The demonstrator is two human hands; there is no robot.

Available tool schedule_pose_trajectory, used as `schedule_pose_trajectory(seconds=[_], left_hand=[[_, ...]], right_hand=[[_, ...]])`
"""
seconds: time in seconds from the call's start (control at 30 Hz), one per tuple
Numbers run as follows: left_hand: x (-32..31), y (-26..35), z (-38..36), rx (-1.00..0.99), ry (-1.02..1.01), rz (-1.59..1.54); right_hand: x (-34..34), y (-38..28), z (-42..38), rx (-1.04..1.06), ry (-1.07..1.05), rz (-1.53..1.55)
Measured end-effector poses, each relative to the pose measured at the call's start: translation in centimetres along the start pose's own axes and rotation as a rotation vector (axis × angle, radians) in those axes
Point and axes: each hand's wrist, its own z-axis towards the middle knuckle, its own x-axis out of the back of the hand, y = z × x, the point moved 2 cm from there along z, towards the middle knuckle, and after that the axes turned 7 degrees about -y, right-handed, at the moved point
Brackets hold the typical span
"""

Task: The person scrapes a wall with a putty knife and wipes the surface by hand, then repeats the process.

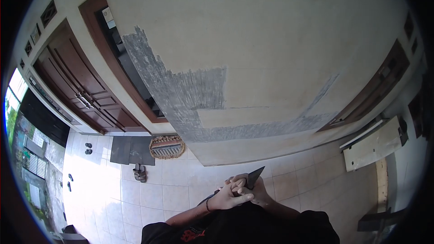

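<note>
My left hand [226, 196] and my right hand [258, 193] are brought together in front of my chest, fingers closed over each other. From between them a scraper [256, 177] sticks up, its dark grey blade narrowing to a point toward the upper right. Most of its handle is hidden by the fingers. Pale dust or putty marks the fingers. Ahead stands a cream wall [280, 40] with rough grey patches [194, 88] where the paint surface is gone. A thin grey strip [321, 94] slants up on its right side.
On the left are a brown double door [83, 81] and a wood-framed opening [122, 58]. A woven mat [167, 147], a dark mat [132, 150] and sandals [140, 173] lie on the tiled floor [176, 185]. A pale board-like piece [373, 147] leans at the right, near a window [370, 88].
</note>
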Motion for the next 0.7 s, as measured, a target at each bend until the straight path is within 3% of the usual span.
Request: schedule_pose_trajectory(seconds=[0.17,0.27,0.3,0.4,0.43,0.53,0.7], left_hand=[[1.7,0.9,-0.6,0.044,-0.026,-0.203],[4.3,0.6,-1.6,0.013,0.219,-0.269],[5.0,0.8,-1.3,-0.086,0.309,-0.196],[3.6,1.1,0.2,-0.249,0.283,0.091],[2.9,1.1,0.0,-0.138,0.107,-0.059],[1.5,-0.5,0.6,-0.14,-0.012,-0.297],[1.2,-1.3,0.2,0.008,0.01,-0.451]], right_hand=[[1.3,-1.5,0.6,-0.238,0.007,-0.143],[2.3,-2.1,0.9,-0.181,0.01,-0.017],[2.8,-2.0,0.8,-0.183,-0.091,-0.014],[2.0,-2.1,0.3,-0.274,-0.281,0.098],[1.4,-2.0,0.6,-0.287,-0.326,0.054],[1.8,-0.3,-0.1,-0.263,-0.316,0.051],[1.1,-0.8,0.0,-0.118,-0.333,-0.344]])
